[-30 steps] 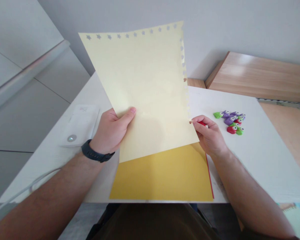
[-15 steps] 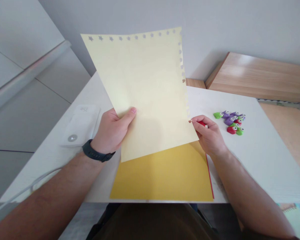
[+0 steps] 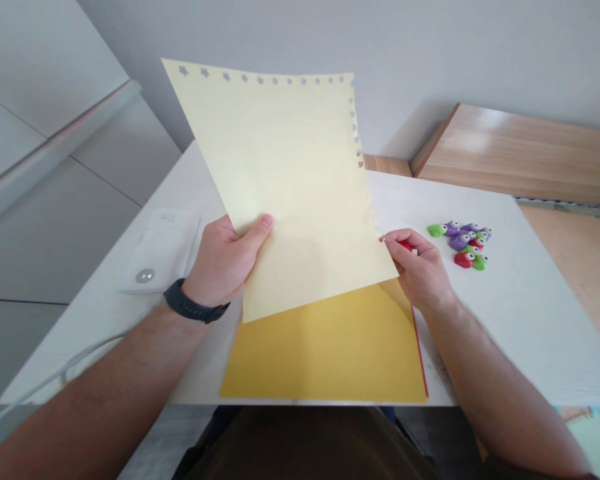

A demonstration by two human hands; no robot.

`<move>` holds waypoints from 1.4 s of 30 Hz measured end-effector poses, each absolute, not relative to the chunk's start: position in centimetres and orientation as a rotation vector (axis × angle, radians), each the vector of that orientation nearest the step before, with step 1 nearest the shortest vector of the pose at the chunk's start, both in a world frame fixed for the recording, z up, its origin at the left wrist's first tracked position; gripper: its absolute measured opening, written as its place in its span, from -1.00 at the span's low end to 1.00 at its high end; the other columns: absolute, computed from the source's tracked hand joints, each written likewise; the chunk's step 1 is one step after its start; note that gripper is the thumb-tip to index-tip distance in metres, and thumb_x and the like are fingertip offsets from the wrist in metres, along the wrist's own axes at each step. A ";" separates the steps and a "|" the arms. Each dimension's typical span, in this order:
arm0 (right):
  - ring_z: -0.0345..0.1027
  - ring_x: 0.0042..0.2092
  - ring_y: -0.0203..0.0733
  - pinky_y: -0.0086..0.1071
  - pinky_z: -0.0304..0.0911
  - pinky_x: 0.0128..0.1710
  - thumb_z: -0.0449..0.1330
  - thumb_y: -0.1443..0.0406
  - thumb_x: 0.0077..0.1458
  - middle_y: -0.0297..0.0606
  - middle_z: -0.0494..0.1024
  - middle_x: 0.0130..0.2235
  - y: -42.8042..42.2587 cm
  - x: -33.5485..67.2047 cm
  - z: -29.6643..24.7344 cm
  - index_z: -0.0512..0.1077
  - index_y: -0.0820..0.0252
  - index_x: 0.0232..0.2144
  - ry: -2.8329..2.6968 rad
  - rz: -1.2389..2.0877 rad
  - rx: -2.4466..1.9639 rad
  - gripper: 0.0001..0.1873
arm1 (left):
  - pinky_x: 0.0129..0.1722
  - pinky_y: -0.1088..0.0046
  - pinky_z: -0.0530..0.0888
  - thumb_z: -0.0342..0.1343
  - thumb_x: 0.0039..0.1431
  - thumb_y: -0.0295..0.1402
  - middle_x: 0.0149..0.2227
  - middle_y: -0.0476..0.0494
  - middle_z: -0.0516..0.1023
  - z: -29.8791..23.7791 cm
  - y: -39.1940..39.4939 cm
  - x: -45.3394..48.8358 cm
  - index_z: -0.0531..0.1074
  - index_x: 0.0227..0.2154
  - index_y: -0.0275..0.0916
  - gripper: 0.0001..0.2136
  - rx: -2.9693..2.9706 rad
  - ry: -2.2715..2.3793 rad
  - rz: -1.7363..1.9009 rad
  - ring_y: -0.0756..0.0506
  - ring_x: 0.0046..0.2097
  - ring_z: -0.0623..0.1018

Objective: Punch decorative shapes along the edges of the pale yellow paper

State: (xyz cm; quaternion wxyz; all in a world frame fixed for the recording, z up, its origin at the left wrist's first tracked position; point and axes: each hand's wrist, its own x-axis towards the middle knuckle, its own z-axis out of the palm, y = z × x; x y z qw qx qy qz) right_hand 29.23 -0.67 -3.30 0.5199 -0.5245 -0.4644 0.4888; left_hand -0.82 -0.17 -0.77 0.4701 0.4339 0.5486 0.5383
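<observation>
Centrally, a star-punched cream paper sheet [image 3: 295,187] is grasped by the left hand [image 3: 223,260], thumb on its face; a small red object [image 3: 407,247] is pinched by the right hand [image 3: 420,270] at its notched edge. A yellow card [image 3: 320,353] lies beneath, at six o'clock; small green, purple and red figures [image 3: 460,243] are clustered at two o'clock.

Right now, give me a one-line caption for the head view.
Left hand grips a star-punched cream sheet while right hand pinches its edge above a yellow sheet.
</observation>
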 end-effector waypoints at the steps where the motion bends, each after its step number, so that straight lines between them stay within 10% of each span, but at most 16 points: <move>1: 0.34 -0.42 -0.21 -0.31 0.25 -0.40 0.44 0.08 0.12 -0.35 0.51 -0.43 -0.7 29.2 -3.3 0.57 0.01 -0.30 -1.120 1.169 -1.262 -0.79 | -0.11 0.23 0.67 0.36 0.17 -0.06 -0.09 -0.17 0.73 -0.8 -0.1 -0.8 0.65 -0.09 -0.15 -0.66 1.064 1.346 1.314 -0.24 -0.14 0.71; 18: 0.09 -0.50 -0.31 -0.38 0.06 -0.50 0.44 0.09 0.08 -0.44 0.32 -0.52 -0.1 29.3 -3.4 0.58 0.07 -0.31 -1.100 1.081 -1.326 -0.77 | -0.10 0.21 0.68 0.38 0.16 -0.10 -0.06 -0.15 0.73 -0.5 -0.1 -0.9 0.66 -0.12 -0.13 -0.69 1.046 1.363 1.362 -0.24 -0.11 0.71; 42: 0.44 -0.27 -0.08 -0.29 0.18 -0.24 0.10 0.26 0.27 -0.08 0.65 -0.26 8.1 26.1 -4.4 0.64 0.21 -0.25 -2.141 0.183 -1.783 -0.69 | 0.23 0.17 0.54 0.38 0.19 -0.30 0.09 -0.18 0.67 -2.2 2.2 -1.6 0.63 -0.08 -0.28 -0.73 0.903 1.295 1.861 -0.19 0.11 0.64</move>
